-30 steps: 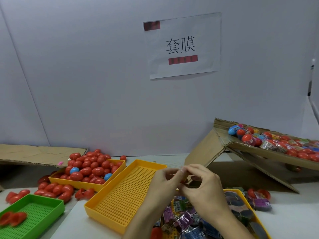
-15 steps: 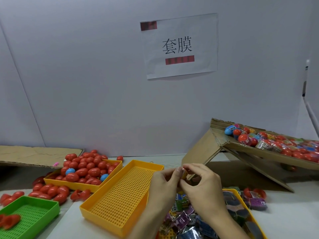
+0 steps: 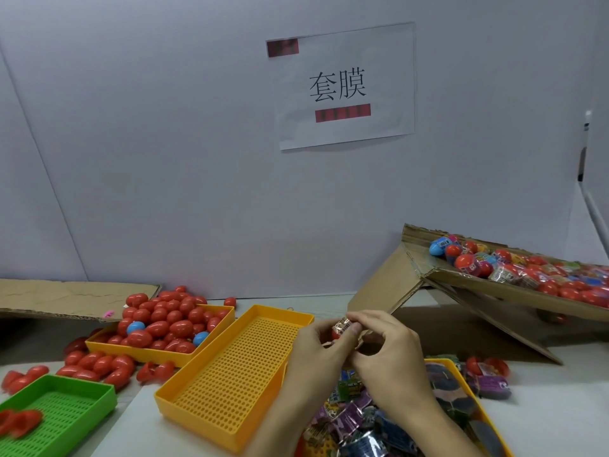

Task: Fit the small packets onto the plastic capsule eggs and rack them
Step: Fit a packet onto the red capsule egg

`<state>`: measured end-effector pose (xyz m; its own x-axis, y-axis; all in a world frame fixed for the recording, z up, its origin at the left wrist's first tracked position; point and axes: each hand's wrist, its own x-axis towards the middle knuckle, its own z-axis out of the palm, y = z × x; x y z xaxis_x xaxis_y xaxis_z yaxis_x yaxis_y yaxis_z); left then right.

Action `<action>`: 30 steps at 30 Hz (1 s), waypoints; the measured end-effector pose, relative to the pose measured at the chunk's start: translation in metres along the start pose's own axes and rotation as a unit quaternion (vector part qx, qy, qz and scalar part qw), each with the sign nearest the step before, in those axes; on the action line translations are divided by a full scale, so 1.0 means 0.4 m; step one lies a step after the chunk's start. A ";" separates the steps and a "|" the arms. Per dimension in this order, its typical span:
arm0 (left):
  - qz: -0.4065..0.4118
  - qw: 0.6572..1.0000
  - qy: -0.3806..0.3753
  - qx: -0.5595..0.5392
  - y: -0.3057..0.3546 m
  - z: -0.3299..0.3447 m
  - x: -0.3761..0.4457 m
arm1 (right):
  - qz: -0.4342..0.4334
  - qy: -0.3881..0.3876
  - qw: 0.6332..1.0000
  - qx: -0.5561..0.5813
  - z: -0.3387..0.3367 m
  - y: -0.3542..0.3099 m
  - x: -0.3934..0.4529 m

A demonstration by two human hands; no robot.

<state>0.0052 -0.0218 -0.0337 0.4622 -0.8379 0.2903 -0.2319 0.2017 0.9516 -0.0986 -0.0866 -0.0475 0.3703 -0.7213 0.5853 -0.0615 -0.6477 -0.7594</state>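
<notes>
Green tray (image 3: 99,395): front-left corner of the table (image 3: 560,407), a few red pieces in it.
Egg tray (image 3: 227,319): toward the back left, heaped with red capsule eggs (image 3: 164,324); more lie loose beside it.
Perforated yellow tray (image 3: 230,384): centre.
Left hand (image 3: 316,351): fingers curled, gripping a red egg (image 3: 336,334).
Packet (image 3: 344,325): on that egg, above the table's middle.
Right hand (image 3: 389,354): fingertips pinching the packet.
Packet tray (image 3: 451,364): front right, under the wrists.
Cardboard rack (image 3: 494,288): back right, holding wrapped eggs.
</notes>
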 end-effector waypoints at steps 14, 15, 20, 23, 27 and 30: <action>-0.063 0.997 0.000 -0.038 0.008 -0.006 -0.006 | -0.033 -0.018 0.999 0.004 -0.003 -0.014 -0.004; -0.069 0.997 0.003 -0.019 0.006 -0.005 -0.005 | -0.034 -0.020 0.999 0.005 -0.003 -0.015 -0.005; -0.098 0.994 -0.008 -0.037 0.010 -0.006 -0.003 | -0.050 -0.022 0.998 -0.002 -0.004 -0.014 -0.004; -0.098 0.993 -0.013 -0.057 0.011 -0.007 -0.004 | -0.047 -0.021 0.999 0.002 -0.002 -0.013 -0.003; -0.066 0.995 0.002 -0.074 0.016 -0.006 -0.007 | -0.046 -0.020 0.999 0.001 0.000 -0.015 -0.004; -0.081 0.991 -0.017 -0.109 0.027 -0.007 -0.012 | -0.043 -0.011 0.999 0.001 -0.004 -0.017 -0.005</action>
<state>0.0027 -0.0143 -0.0246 0.4477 -0.8844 0.1318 0.0359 0.1650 0.9856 -0.1006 -0.0809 -0.0430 0.3943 -0.6568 0.6427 -0.0255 -0.7069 -0.7068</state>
